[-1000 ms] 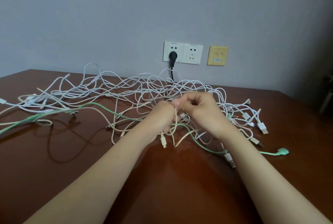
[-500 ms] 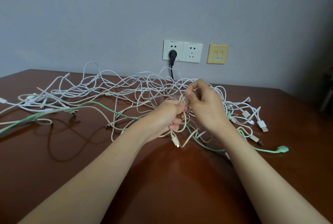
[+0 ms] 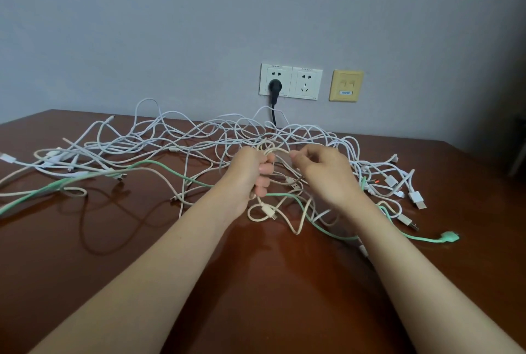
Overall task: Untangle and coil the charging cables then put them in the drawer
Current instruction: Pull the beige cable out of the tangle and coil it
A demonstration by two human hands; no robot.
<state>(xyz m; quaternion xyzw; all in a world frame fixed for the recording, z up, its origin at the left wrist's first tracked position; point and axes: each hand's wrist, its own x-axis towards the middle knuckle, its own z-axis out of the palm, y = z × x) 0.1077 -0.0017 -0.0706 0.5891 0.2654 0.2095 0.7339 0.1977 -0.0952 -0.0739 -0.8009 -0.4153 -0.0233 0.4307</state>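
Below the white double wall socket (image 3: 290, 80), a tangle of white and cream charging cables (image 3: 170, 140) is spread on the dark brown wooden table (image 3: 85, 268), its long axis running left to right. Below the socket, 1 cream cable loop (image 3: 277, 151) is clenched by the left hand (image 3: 250, 174), fingers curled, and pinched by the right hand (image 3: 321, 174), arching upward between them.

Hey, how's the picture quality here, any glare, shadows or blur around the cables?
Head view: soft, even light; the glossy table shows a faint sheen near the middle and soft cable shadows at left; the beige cable between the left hand and right hand is slightly motion-blurred; the right edge darkens.
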